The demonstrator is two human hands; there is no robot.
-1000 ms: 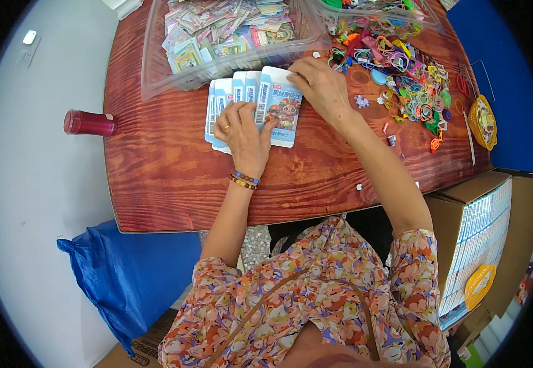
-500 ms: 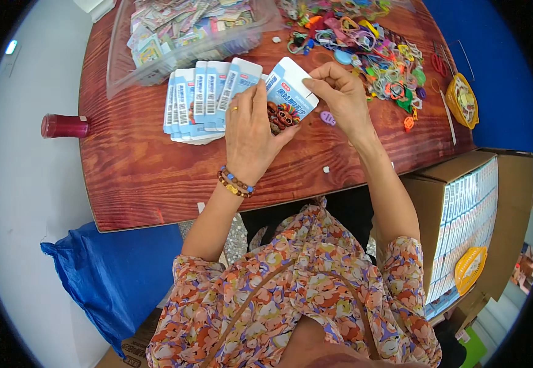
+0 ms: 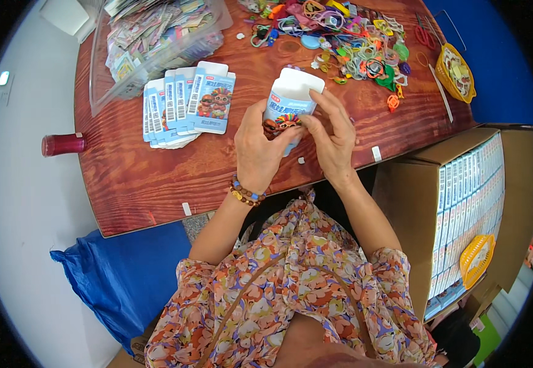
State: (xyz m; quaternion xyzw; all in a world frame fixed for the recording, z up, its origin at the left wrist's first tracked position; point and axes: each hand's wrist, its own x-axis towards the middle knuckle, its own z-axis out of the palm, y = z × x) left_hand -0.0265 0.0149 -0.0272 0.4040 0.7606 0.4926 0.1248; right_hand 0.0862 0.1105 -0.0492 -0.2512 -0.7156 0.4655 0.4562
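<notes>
In the head view, both hands are raised over the near edge of the wooden bench (image 3: 156, 178), closed together around one small light-blue carton (image 3: 288, 107) with a cartoon face printed on its front. The left hand (image 3: 259, 150) wraps the carton's lower left side from behind, a beaded bracelet (image 3: 246, 191) on its wrist, while the right hand (image 3: 334, 138) pinches the right edge, fingertips curled at the lower corner; the white top flap stands open and points away from the person. Just left of the hands, a fanned stack of flat cartons (image 3: 183, 104) of the same kind lies on the bench, and beyond it sits a clear plastic tray (image 3: 156, 37) heaped with small printed packets. A pile of colourful plastic rings and trinkets (image 3: 346, 43) spreads over the far right of the bench, near a small yellow basket (image 3: 456, 70). A red cylinder (image 3: 63, 145) rests at the left edge, and an open cardboard box (image 3: 462, 202) of upright cartons stands below the bench on the right. The carton looks like thin card, so too hard a squeeze could probably crease a panel or tear a flap; held over the bench edge, it might also slip from the fingers and drop to the lap or floor.
</notes>
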